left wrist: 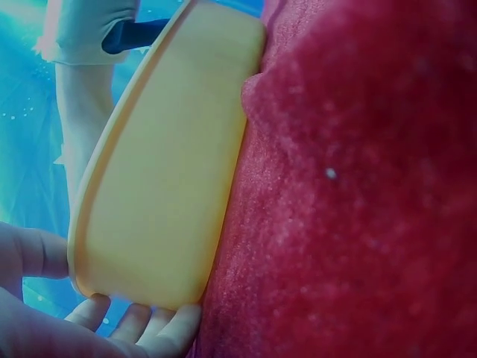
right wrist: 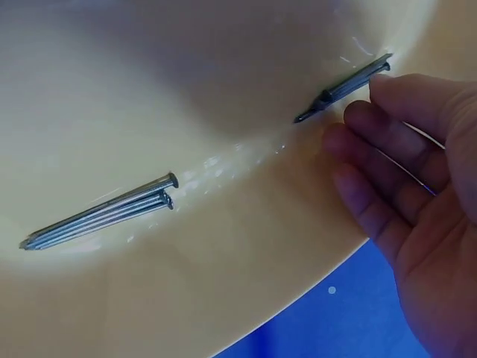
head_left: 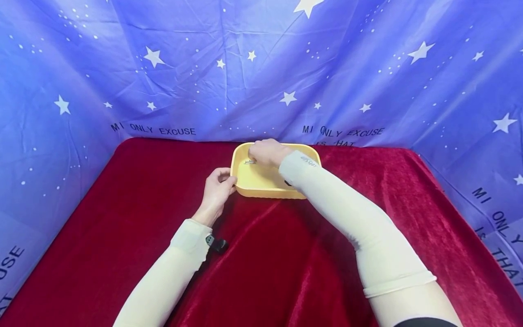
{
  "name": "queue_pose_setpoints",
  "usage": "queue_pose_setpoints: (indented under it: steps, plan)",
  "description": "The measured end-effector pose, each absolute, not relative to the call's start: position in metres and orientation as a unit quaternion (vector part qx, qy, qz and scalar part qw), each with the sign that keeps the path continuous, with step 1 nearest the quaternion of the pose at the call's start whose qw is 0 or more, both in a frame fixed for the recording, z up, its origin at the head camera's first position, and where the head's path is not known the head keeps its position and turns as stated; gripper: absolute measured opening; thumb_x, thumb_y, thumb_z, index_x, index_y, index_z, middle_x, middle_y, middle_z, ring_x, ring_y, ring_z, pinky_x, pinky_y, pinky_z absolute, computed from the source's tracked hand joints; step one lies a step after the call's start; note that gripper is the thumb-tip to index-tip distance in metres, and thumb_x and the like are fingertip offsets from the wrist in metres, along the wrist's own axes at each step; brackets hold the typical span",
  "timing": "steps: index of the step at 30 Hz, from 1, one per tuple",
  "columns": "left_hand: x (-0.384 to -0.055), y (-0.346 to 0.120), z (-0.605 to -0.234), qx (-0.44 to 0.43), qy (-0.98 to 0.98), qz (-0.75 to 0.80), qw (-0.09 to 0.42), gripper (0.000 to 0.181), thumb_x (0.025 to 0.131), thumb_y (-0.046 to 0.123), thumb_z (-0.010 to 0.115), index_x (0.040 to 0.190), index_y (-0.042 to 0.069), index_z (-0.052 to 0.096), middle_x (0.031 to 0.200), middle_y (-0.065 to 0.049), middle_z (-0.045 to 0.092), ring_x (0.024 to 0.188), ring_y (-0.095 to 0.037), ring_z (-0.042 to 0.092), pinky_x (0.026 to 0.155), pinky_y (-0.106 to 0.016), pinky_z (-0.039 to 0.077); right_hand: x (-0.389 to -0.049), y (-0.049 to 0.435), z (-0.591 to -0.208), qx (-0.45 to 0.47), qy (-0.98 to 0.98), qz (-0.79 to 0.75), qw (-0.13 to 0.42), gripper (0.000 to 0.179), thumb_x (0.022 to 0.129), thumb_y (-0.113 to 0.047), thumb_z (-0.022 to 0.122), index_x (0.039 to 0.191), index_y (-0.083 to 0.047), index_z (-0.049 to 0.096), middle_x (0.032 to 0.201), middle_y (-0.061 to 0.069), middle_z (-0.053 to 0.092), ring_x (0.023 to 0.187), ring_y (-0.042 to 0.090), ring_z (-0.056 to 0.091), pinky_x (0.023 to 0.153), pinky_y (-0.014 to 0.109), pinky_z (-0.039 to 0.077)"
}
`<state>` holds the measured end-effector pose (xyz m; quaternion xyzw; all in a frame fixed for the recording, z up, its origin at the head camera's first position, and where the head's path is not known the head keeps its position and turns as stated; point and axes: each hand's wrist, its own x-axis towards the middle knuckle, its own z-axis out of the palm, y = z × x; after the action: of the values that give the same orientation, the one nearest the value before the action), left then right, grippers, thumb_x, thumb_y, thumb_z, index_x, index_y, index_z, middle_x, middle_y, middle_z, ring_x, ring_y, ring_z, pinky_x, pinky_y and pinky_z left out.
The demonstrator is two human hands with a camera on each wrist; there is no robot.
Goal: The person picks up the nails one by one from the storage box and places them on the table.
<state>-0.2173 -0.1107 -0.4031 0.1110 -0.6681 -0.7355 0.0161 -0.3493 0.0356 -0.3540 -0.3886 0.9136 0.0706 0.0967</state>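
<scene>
A yellow plastic tub point(head_left: 274, 193) stands on red velvet cloth. My left hand point(head_left: 216, 188) holds its left end, thumb at the rim and fingers against the outer wall. My right hand point(head_left: 267, 152) reaches down inside, near the far left. In the right wrist view, its loosely bent fingertips point(right wrist: 359, 112) are right beside a small bunch of metal nails point(right wrist: 350, 83). The nail heads there show uncovered. A second bunch of nails point(right wrist: 100, 215) lies apart along the tub's curved inner edge, heads toward the hand.
Red velvet cloth point(head_left: 163, 181) covers the table and has raised folds. A blue curtain point(head_left: 245, 81) with white stars hangs behind and at both sides. A small black device point(head_left: 218, 245) sits on the left wrist. The right forearm point(head_left: 327, 195) crosses over the tub's right end.
</scene>
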Motion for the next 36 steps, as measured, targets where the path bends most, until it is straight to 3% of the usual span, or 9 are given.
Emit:
queue_pose_setpoints:
  steps: [7,12,18,26,36]
  plan:
    - [-0.217,-0.111,-0.403,0.109,-0.667,-0.737,0.017,0.035,0.086,-0.003,0.054,0.120,-0.008,0.051,0.109,-0.021,0.056,0.101,-0.031,0.058,0.088,-0.041,0.052,-0.345,0.035,-0.361,-0.382,0.917,0.063,0.099,0.025,0.079,-0.001,0.051,0.063,-0.020,0.042,0.068,0.001,0.043,0.068,0.018,0.042,0.064,0.031,0.039]
    - [-0.218,-0.110,-0.404,0.108,-0.664,-0.740,0.017,0.035,0.085,-0.003,0.053,0.120,-0.009,0.051,0.108,-0.021,0.055,0.101,-0.031,0.058,0.089,-0.041,0.052,-0.345,0.036,-0.366,-0.390,0.914,0.067,0.089,0.021,0.084,-0.005,0.053,0.068,-0.018,0.050,0.072,0.000,0.051,0.069,0.018,0.047,0.067,0.032,0.043]
    - [-0.216,-0.110,-0.402,0.112,-0.667,-0.736,0.016,0.035,0.085,-0.003,0.054,0.120,-0.008,0.052,0.109,-0.022,0.056,0.102,-0.032,0.058,0.088,-0.041,0.052,-0.348,0.037,-0.367,-0.406,0.909,0.073,0.063,0.013,0.089,-0.010,0.056,0.084,-0.016,0.066,0.083,0.001,0.063,0.076,0.020,0.056,0.075,0.035,0.048]
    - [-0.216,-0.111,-0.401,0.109,-0.663,-0.740,0.015,0.035,0.085,-0.003,0.053,0.119,-0.008,0.052,0.112,-0.024,0.056,0.102,-0.030,0.058,0.088,-0.040,0.052,-0.346,0.036,-0.368,-0.398,0.912,0.077,0.070,0.016,0.092,-0.012,0.055,0.089,-0.015,0.070,0.090,0.003,0.067,0.082,0.019,0.060,0.077,0.034,0.049]
    - [-0.217,-0.110,-0.401,0.112,-0.668,-0.735,0.018,0.035,0.085,-0.003,0.053,0.119,-0.008,0.052,0.107,-0.020,0.057,0.099,-0.028,0.059,0.086,-0.038,0.053,-0.345,0.039,-0.367,-0.382,0.917,0.058,0.100,0.018,0.084,-0.002,0.054,0.087,-0.015,0.066,0.087,0.000,0.063,0.081,0.019,0.056,0.076,0.033,0.047]
